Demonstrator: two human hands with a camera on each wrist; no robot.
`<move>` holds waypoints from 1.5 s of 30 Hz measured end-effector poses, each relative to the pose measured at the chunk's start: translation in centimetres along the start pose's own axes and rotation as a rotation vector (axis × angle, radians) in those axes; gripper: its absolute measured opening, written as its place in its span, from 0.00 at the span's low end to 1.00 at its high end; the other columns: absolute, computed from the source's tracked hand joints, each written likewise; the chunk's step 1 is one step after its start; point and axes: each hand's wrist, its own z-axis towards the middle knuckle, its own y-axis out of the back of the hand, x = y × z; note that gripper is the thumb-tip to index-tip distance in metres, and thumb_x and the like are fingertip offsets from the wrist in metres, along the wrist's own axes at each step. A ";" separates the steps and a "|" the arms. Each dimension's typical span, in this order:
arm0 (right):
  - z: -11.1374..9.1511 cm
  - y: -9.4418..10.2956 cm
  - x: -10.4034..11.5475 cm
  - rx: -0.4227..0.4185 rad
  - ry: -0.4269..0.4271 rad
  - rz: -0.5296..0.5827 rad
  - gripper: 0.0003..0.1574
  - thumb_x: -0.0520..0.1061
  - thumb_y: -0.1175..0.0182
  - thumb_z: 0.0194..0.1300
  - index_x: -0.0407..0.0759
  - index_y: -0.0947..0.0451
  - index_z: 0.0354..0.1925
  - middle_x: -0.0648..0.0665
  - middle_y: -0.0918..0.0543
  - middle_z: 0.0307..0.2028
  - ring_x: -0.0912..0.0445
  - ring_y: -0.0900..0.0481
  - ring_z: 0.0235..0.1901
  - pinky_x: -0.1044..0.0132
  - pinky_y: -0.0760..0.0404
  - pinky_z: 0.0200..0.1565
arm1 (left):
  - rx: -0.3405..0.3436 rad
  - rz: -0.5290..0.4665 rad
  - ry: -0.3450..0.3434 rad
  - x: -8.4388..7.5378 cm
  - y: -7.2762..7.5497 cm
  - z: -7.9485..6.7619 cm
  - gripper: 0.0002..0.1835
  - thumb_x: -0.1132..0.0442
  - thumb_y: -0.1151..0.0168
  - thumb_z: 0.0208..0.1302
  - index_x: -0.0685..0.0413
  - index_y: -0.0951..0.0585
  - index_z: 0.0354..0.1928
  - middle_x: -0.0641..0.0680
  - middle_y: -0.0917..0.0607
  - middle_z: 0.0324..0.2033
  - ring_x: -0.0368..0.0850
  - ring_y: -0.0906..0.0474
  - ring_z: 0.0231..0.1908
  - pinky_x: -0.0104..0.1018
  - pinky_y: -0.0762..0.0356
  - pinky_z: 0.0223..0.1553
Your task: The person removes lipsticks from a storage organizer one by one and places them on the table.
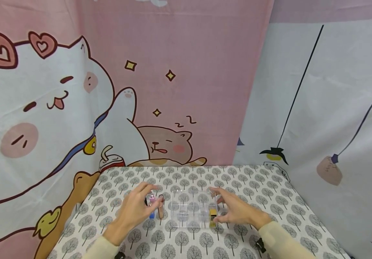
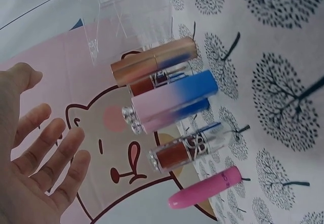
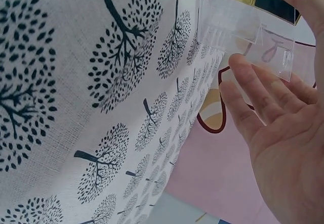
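Observation:
A clear divided organizer (image 1: 172, 208) stands on the tree-print cloth. In its near right compartment is a gold-and-black lip product (image 1: 213, 213). My right hand (image 1: 237, 208) is at the organizer's right side, thumb and fingers spread; whether they touch it I cannot tell. My left hand (image 1: 135, 205) hovers with fingers apart and nothing in them, beside a group of lip products. The left wrist view shows a bronze tube (image 2: 154, 61), a pink-to-blue tube (image 2: 174, 100), a clear-and-blue tube with dark red inside (image 2: 174, 153) and a pink tube (image 2: 205, 187). Another reddish tube is partly hidden.
The cloth-covered table (image 1: 179, 248) reaches back to a cartoon-cat curtain (image 1: 179, 90), with more curtain on both sides. Small black objects (image 1: 260, 245) show by the wrists, partly hidden by the sleeves.

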 end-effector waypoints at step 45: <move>0.3 -0.3 -1.0 -0.010 0.040 0.009 0.75 0.63 0.11 0.61 0.53 0.41 0.92 0.42 0.19 0.77 0.50 0.08 0.61 0.39 0.04 0.63 | 0.395 -0.101 -0.143 -6.8 -7.3 2.9 0.31 0.40 0.20 0.76 0.39 0.14 0.75 0.46 0.07 0.62 0.38 0.09 0.45 0.23 0.11 0.45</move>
